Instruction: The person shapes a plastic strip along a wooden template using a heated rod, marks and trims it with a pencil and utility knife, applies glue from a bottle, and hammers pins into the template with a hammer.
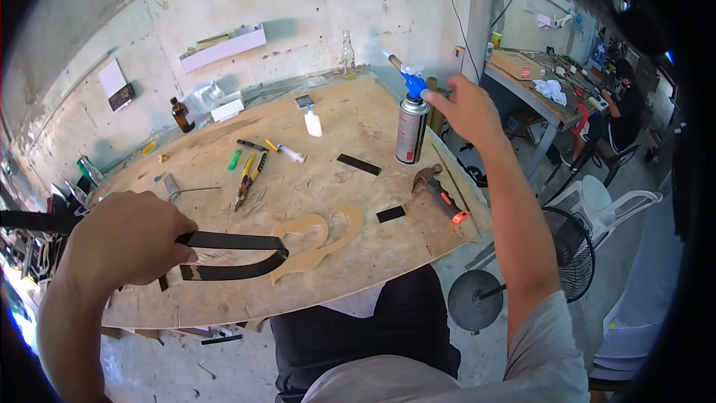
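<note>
My left hand (138, 237) is closed on a long black strip (242, 240), which is bent back on itself into a narrow U over the bench. Under and beside the bend lies a curved pale wooden cut-out (344, 233). My right hand (473, 113) has its thumb and fingers at the back of the blue head of a gas torch (411, 130). This torch stands upright on the bench, and a faint bluish flame shows at its nozzle. A claw hammer (441, 194) and two short black pieces (359, 164) lie in front of it.
On the wooden bench (298, 179) lie pliers (250, 180), a syringe (286, 151) and a white squeeze bottle (312, 122). A brown bottle (181, 115) and a clear glass bottle (348, 56) stand near the wall. To the right are a fan (570, 254), a white chair (600, 205) and a seated person (619, 108).
</note>
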Motion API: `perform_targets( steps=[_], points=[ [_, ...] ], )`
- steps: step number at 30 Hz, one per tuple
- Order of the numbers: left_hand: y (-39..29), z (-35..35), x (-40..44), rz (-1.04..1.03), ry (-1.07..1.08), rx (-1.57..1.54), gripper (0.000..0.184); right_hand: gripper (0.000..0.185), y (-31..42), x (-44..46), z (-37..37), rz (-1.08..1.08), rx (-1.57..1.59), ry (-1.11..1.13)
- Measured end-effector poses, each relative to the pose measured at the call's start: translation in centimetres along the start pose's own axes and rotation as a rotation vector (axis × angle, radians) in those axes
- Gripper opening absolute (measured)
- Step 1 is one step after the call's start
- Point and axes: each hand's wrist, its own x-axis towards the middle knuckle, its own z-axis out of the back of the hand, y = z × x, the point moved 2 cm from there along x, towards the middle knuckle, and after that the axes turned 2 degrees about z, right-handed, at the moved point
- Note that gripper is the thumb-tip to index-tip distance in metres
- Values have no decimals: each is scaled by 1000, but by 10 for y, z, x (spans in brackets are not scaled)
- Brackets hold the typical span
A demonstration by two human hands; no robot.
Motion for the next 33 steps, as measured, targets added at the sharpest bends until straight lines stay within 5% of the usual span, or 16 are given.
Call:
perform_targets(
  steps=[5,15,17,19,21,23,26,29,33],
  points=[
    [-13,13,-3,-45,44,153,31,54,29,48,-12,-34,-261,361],
    [-31,16,1,-101,-61,313,25,55,18,56,-21,-164,-129,486],
    [-36,19,-1,-127,-113,320,25,56,24,42,-11,-75,-303,242],
    [-42,26,-4,-155,-175,322,24,52,47,2,15,-20,-111,-39],
    [-47,30,-7,-140,-165,318,24,46,98,-61,28,-109,415,176],
    [-56,37,-9,-127,-185,344,24,53,114,-136,-12,66,788,442],
    [-71,50,-14,-137,-208,360,23,72,156,-225,-42,26,977,725],
    [-81,71,-15,-214,-135,297,21,63,183,-255,-51,-319,1272,805],
    [-96,65,-2,-201,-196,389,18,43,168,-263,-58,-332,1322,682]
  ],
)
